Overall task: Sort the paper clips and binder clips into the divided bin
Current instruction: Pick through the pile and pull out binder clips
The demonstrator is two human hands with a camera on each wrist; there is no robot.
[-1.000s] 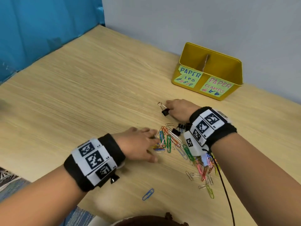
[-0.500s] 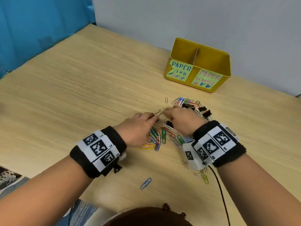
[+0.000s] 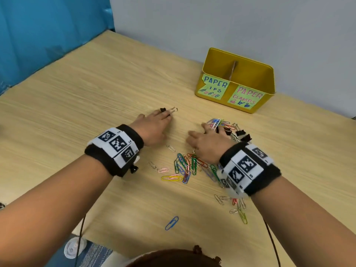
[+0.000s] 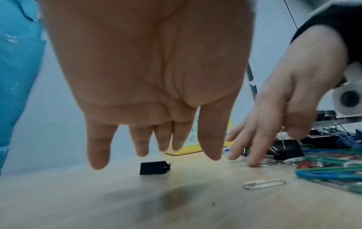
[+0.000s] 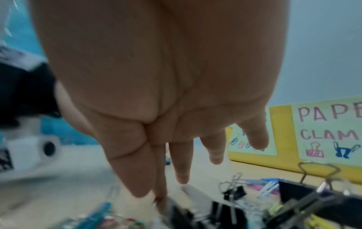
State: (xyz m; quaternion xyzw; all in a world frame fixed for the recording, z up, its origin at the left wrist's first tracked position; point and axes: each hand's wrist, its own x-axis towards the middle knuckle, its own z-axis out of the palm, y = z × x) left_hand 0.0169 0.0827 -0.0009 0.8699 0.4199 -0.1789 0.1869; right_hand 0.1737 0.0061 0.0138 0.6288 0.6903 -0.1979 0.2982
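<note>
Presently both hands flat, fingers extended, gripping nothing — left hand (image 3: pixel 154 126) beside a small black binder clip (image 3: pixel 168 110); right hand (image 3: pixel 207 143) centre-frame over scattered coloured paper clips (image 3: pixel 185 166).

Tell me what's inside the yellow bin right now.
Inside the yellow bin only a cardboard divider and bare inner walls show. The floor of both compartments is hidden by the front wall, so any clips there cannot be seen.
</note>
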